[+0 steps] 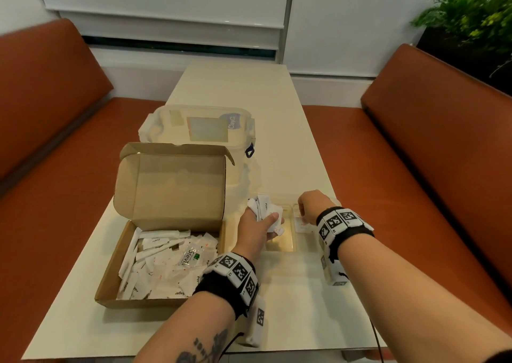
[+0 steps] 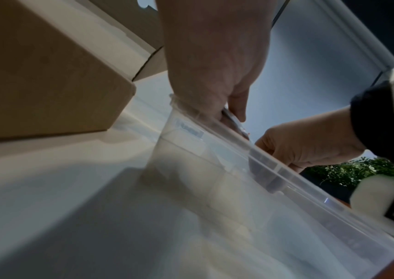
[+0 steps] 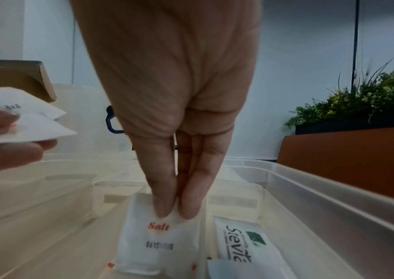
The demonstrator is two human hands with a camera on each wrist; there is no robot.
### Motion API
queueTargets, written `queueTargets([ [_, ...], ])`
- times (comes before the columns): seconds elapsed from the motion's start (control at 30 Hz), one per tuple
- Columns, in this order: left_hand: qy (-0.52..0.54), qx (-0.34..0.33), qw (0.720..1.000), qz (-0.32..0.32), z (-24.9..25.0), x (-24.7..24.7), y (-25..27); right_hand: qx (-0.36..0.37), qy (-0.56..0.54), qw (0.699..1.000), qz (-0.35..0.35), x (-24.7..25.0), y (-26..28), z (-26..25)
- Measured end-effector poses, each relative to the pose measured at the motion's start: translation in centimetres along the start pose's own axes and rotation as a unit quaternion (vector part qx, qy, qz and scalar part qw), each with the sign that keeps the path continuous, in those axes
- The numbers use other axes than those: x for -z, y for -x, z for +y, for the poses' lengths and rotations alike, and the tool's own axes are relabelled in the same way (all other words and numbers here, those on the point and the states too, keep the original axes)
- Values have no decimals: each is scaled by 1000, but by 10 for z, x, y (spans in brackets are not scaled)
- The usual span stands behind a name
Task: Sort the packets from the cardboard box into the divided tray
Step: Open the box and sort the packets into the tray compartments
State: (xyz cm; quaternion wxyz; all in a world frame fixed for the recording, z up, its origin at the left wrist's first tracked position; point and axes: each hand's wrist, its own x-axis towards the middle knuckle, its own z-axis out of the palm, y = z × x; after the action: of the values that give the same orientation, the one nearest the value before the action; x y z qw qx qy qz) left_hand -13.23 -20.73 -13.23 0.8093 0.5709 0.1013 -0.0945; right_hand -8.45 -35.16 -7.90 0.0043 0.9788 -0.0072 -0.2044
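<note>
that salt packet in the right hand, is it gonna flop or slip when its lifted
The salt packet is small, flat paper, so it is probably very light and bends a little. The right hand pinches just its top edge with two fingertips, so it may swing. Its matte surface looks unlikely to slip.

Your left hand [image 2: 215, 62] grips packets [image 2: 235, 122] above the clear divided tray [image 2: 215, 160]; the cardboard box [image 2: 48, 85] sits just beside it on the surface [image 2: 48, 188].

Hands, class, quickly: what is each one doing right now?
Left hand: fingers curled round a bunch of white packets.
Right hand: fingers pinching a salt packet inside the divided tray.
</note>
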Motion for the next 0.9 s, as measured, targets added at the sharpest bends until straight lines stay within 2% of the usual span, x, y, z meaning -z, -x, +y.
queueTargets([
  [0.63,-21,-8,1000,-8,-2,0,1,27,-38,999,-11,-2,5,-2],
  [0.9,-27,-2,1000,-8,-2,1,1,31,-21,999,-9,-5,3,-5],
])
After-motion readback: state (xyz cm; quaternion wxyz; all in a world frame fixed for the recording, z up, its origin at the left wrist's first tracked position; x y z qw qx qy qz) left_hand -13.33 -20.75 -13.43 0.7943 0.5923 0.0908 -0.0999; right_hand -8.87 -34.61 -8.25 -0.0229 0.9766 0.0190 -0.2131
